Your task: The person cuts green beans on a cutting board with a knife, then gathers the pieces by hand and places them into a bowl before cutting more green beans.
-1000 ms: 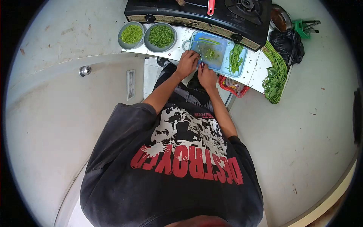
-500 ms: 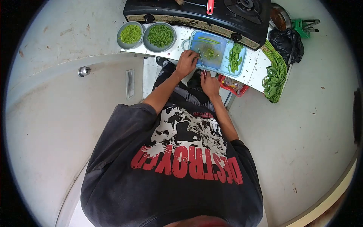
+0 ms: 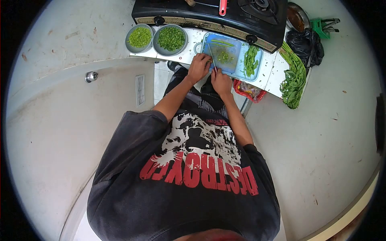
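My right hand [image 3: 221, 82] is wrapped round the handle of a knife [image 3: 212, 56], whose blade points up and left over the blue cutting board [image 3: 237, 49]. Beside the blade, at the board's lower left edge, my left hand [image 3: 199, 67] has its fingers bent and pressed together; what they hold is hidden. Chopped green bits [image 3: 225, 57] lie just right of the blade. A few long green stems [image 3: 222, 43] rest along the board's upper part, and cut leaves [image 3: 250, 61] lie on its right part.
Behind the board stands a black gas stove [image 3: 193, 18]. Two grey bowls, one of light green pieces [image 3: 139, 37] and one of darker chopped greens [image 3: 171, 39], stand at left. At right are a leafy bunch [image 3: 292, 86], a black bag [image 3: 307, 46] and a pan [image 3: 298, 17].
My right hand has moved up and left with the knife, bringing the blade closer to my left hand. My left hand has hardly moved.
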A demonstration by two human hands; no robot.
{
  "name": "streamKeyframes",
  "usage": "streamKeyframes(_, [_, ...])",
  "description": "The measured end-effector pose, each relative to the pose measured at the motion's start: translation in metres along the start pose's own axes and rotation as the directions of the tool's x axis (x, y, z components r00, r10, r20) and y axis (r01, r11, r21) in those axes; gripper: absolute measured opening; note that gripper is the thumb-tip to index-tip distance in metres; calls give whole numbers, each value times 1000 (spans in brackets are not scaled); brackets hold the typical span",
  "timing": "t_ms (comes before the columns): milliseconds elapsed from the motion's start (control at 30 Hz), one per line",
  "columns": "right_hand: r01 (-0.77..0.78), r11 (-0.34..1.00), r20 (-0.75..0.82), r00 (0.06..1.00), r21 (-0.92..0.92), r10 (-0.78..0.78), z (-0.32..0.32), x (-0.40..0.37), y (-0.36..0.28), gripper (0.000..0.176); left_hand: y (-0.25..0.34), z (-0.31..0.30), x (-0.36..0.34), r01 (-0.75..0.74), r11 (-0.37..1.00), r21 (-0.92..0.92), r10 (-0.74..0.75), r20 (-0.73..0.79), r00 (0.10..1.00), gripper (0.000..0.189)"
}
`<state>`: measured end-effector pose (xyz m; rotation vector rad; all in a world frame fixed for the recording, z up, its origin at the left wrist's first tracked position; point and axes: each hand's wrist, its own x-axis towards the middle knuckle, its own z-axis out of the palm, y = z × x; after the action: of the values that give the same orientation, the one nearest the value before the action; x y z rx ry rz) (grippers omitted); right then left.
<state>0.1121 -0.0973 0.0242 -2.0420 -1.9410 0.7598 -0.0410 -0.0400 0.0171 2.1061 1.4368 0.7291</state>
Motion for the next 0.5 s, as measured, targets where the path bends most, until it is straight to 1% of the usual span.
streamKeyframes(233, [6, 999, 2, 1000, -32, -6, -7, -30, 14, 42, 1, 2, 0, 19, 1000, -18, -20, -32, 999, 15])
streamKeyframes(333, [-40, 996, 79, 996, -80, 46, -15, -29, 12, 40, 0, 2, 1, 13, 999, -33, -15, -39, 999, 13])
streamKeyframes(433, [-21, 1000, 22, 1000, -4, 21, -8, -24, 10, 42, 0, 1, 1, -19, 999, -40, 17, -52, 999, 12])
streamKeyframes(500, [-21, 1000, 12, 1000, 6, 20, -4, -16, 9, 42, 0, 1, 2, -18, 999, -43, 16, -42, 999, 11])
